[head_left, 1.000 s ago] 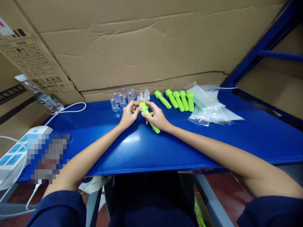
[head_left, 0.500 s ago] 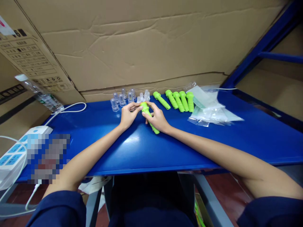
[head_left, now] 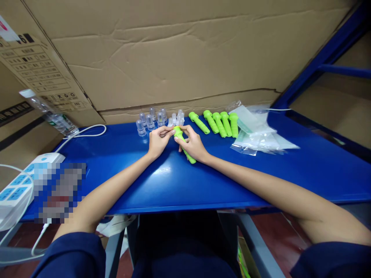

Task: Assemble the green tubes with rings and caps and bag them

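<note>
A lime-green flashlight-shaped tube [head_left: 189, 157] lies tilted between my hands, its wide head away from me. My right hand [head_left: 193, 143] is wrapped round its body. The fingers of my left hand [head_left: 159, 141] are closed at its head end, thumb against the rim; whether they also pinch a small part cannot be made out. Just behind my hands stand small clear caps [head_left: 180, 116]. Larger clear plastic domes [head_left: 150, 122] stand in a group to the left. Several more green tubes [head_left: 219, 124] lie in a row to the right.
Clear plastic bags with pale sheets [head_left: 257, 133] lie at the right on the blue table [head_left: 174, 189]. At the left are a white power strip [head_left: 17, 185], a blurred-out flat item [head_left: 62, 189], a cable and a leaning plastic bottle [head_left: 55, 117]. Cardboard [head_left: 174, 58] walls the back.
The whole view has shifted very slightly. Both hands keep the same hold on the green tube, and nothing on the table has visibly moved.
</note>
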Tool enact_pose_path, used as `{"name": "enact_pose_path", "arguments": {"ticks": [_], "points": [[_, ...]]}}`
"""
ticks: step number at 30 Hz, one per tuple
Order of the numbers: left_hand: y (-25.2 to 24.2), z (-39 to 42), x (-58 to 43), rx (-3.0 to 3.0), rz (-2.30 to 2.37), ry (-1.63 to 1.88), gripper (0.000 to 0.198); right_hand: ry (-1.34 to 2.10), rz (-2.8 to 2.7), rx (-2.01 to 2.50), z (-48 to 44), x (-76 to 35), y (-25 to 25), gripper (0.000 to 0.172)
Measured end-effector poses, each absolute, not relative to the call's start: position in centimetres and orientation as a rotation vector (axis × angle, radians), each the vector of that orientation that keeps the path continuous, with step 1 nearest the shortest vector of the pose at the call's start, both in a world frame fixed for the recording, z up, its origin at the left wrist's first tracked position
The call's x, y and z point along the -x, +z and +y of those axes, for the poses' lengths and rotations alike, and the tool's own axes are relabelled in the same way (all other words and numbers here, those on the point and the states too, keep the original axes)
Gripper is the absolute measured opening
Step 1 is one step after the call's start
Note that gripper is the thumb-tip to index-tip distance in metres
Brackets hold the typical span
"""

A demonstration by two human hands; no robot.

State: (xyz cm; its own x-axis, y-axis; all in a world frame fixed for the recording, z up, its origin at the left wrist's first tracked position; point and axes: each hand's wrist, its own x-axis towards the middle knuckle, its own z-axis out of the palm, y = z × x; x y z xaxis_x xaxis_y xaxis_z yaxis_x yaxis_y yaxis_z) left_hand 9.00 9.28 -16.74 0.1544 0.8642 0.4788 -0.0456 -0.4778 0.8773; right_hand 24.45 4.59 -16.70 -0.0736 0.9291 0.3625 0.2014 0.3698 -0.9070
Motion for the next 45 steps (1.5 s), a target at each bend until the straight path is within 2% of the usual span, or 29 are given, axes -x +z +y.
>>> {"name": "enact_pose_path", "arguments": {"ticks": [14, 26, 37, 42, 45], "points": [[-16.48, 8.91, -9.09, -1.645, 0.830, 1.469, 0.030, 0.811, -1.500, 1.026, 4.72, -24.35, -16.94, 0.050], [-16.28, 8.72, -8.99, -1.634, 0.870, 1.507, 0.036, 0.735, -1.508, 1.055, 4.66, -24.44, -17.15, 0.047], [-15.73, 8.35, -8.58, -1.872, 1.000, 1.552, 0.011, 0.738, -1.512, 1.026, 4.44, -24.41, -17.06, 0.043], [-15.91, 8.26, -8.78, -1.919, 1.000, 1.559, 0.011, 0.721, -1.503, 1.039, 4.68, -24.39, -17.22, 0.045], [-16.21, 8.41, -8.89, -1.904, 0.965, 1.534, 0.016, 0.729, -1.502, 1.037, 4.86, -24.39, -17.25, 0.051]]}}
